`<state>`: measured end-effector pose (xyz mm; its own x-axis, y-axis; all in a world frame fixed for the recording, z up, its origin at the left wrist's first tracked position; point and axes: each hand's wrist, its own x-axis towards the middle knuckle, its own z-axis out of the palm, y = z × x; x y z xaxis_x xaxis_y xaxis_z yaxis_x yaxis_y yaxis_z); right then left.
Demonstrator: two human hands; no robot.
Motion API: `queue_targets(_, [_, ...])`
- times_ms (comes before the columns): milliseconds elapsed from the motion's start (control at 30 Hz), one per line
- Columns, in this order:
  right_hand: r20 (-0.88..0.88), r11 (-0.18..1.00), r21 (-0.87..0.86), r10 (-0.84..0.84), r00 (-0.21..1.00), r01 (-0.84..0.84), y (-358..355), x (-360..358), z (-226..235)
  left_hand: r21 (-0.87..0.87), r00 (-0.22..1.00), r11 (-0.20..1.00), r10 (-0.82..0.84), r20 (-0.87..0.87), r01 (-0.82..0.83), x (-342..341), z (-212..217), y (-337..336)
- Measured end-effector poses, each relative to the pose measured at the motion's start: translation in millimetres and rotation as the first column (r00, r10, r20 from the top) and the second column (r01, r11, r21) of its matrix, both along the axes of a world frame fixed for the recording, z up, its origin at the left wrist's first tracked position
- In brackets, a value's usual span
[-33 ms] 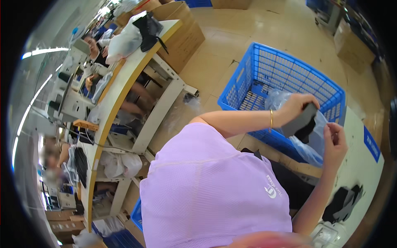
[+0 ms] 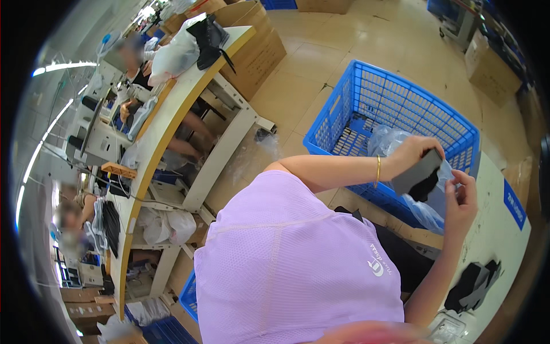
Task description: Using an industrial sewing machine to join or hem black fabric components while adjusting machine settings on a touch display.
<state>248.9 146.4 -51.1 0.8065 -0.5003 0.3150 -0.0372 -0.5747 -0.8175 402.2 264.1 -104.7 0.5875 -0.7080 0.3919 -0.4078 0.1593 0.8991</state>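
Note:
My left hand (image 2: 413, 153), with a gold bangle at the wrist, grips a flat grey and black fabric-like piece (image 2: 417, 172) by its upper edge. What exactly the piece is, I cannot make out. Close beside it, my right hand (image 2: 463, 198) pinches the edge of a clear bluish plastic bag (image 2: 427, 213). The piece is at the bag's mouth, and part of it may be inside. Both hands are over the near right side of a blue plastic crate (image 2: 395, 86). More of the bluish plastic lies inside the crate.
On the right is a white table (image 2: 495, 229) holding grey and black pieces (image 2: 472, 284). To the left runs a long workbench (image 2: 166, 123) with sewing machines and people behind it. A black lace-up boot-like item (image 2: 207, 43) and a white bag rest on its far end, near a cardboard box (image 2: 258, 54).
Both hands have shifted very slightly; the right hand is a little nearer the piece. My left hand keeps hold of the piece and my right hand of the bag.

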Motion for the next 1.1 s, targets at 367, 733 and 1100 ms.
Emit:
queue_targets(367, [0.111, 0.941, -0.322, 0.147, 0.983, -0.105, -2.9, 5.4, -13.2, 0.031, 0.911, 0.955, -0.272, -0.309, 0.296, -15.5, -2.0, -5.3])
queue_targets(733, [0.024, 0.973, 0.23, -0.041, 0.999, 0.034, -12.2, -2.0, -30.2, 0.007, 0.912, 0.983, -0.166, -0.375, 0.182, -27.4, 11.6, -9.4])
queue_targets(1100, [0.165, 0.994, 0.053, -0.104, 0.981, 0.096, -10.8, 1.9, -35.0, 0.062, 0.924, 0.972, -0.196, -0.328, 0.228, -34.7, 14.8, -8.6])
